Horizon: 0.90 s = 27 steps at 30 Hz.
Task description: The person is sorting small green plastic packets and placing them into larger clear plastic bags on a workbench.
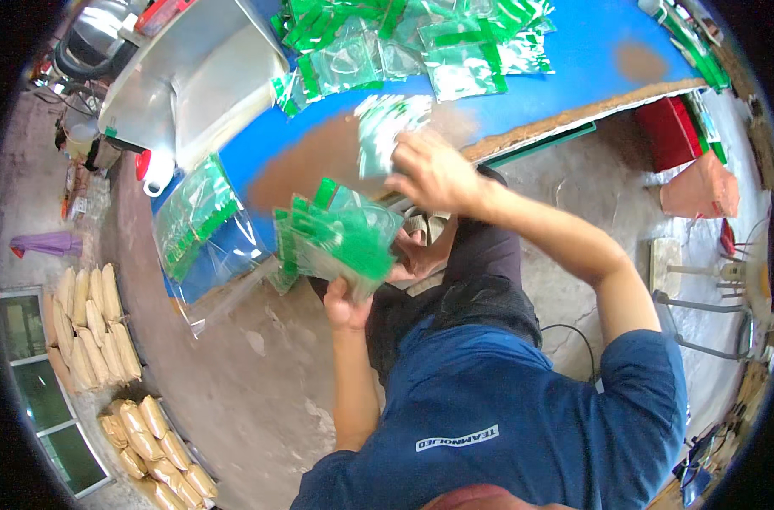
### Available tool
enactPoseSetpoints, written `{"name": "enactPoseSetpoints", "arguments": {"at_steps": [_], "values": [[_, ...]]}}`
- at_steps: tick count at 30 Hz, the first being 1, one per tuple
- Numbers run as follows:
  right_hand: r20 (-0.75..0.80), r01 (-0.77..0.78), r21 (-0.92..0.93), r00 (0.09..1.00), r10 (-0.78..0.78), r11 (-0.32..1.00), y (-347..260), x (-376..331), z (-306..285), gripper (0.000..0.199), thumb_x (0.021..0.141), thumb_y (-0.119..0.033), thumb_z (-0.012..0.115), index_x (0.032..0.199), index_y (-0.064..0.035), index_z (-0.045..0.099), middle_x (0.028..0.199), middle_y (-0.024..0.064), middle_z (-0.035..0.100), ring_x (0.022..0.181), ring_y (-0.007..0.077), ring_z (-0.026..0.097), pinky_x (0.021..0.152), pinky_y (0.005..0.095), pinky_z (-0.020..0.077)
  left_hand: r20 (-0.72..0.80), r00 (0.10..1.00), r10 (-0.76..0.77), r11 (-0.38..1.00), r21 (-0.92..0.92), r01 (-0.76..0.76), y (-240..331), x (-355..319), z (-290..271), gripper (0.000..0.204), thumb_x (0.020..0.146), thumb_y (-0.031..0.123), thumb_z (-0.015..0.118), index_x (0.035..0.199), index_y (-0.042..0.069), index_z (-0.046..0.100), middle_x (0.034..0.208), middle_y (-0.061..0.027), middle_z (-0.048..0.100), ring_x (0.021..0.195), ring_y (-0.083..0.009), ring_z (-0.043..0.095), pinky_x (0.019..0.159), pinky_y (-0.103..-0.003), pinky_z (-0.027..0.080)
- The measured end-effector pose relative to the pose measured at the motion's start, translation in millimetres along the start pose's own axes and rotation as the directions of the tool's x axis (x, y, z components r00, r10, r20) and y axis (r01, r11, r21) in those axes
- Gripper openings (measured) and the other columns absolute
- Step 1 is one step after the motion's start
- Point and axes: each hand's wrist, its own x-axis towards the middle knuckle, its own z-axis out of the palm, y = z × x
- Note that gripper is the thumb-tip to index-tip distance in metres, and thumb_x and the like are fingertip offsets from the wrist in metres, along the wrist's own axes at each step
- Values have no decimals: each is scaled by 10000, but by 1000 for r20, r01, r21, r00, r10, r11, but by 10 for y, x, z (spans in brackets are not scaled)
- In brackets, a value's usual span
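My left hand (350, 308) is closed around the lower edge of a fanned stack of clear plastic bags with green print (340, 242), held over my lap at the table's near edge. My right hand (435, 170) is farther up and to the right, its fingers pinched on the edge of a single green-and-white plastic bag (385, 136). That bag is smeared by motion and is above the worn brown patch of the blue table (523, 127). Beyond it lies a loose heap of similar green-printed bags (404, 42).
On the table's left lie a clear sack of flat green bags (198, 223), a red-and-white object (156, 174) and a metal tray (234, 89). Paper sacks (93, 327) are stacked on the left. A red box (666, 134) and a metal-framed stool (706, 314) are right.
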Motion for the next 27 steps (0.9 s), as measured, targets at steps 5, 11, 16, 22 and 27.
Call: {"name": "enactPoseSetpoints", "arguments": {"at_steps": [5,11,16,22,27], "values": [[17,-220,244,975,223,945,-89,141,-211,263,963,-262,555,1032,-21,638,1042,186,665,1033,395,611,894,478,481,-178,982,57,976,215,-17,-61,139,3,683,768,117,797,1378,32,501,1386,-133,557,1303,-329,500,1162,-546,321],[-163,-246,-347,966,200,905,364,-59,33,514,924,-441,584,1153,19,601,1200,256,566,1161,428,506,1011,542,367,-3,999,-37,999,36,37,-50,41,18,705,753,120,803,1384,26,503,1394,-124,557,1308,-325,500,1169,-519,318],[381,-193,420,924,21,887,-252,-26,-219,328,931,-252,603,1081,39,591,1154,230,585,1109,403,557,946,483,444,-154,988,-3,989,145,26,-121,173,-7,665,754,76,789,1359,9,521,1381,-136,565,1295,-318,513,1158,-497,338],[-259,-384,-488,921,290,784,569,-48,-277,409,916,-350,586,1189,-45,599,1191,241,577,1183,382,516,994,498,397,-6,999,-32,999,41,33,-146,110,74,634,798,125,765,1362,-1,504,1387,-152,552,1292,-346,507,1152,-544,336],[158,86,169,981,-113,982,-231,-85,-154,333,896,-273,601,1132,-41,636,1118,158,606,1074,340,576,870,462,476,24,999,-21,998,-64,23,-163,122,-130,657,813,146,755,1392,8,475,1415,-160,526,1320,-358,479,1183,-573,275]]}}
